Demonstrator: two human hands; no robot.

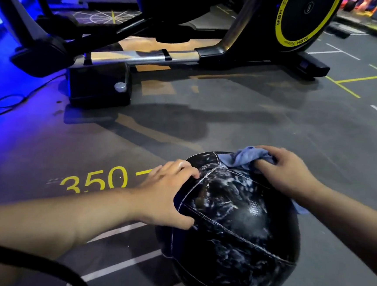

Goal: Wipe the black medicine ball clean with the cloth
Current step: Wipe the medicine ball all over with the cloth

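The black medicine ball rests on the grey gym floor at lower centre, with white stitched seams and whitish smears across its top. My left hand lies spread on the ball's left side, thumb toward me and fingers over the upper seam. My right hand presses a crumpled light blue cloth against the ball's far upper right. A corner of the cloth also shows below my right wrist.
A black elliptical trainer with a yellow-ringed flywheel stands on the floor beyond the ball. A thin cable loops at left under blue light. Yellow "350" marking and white lines are painted on the floor. A dark strap crosses the bottom left.
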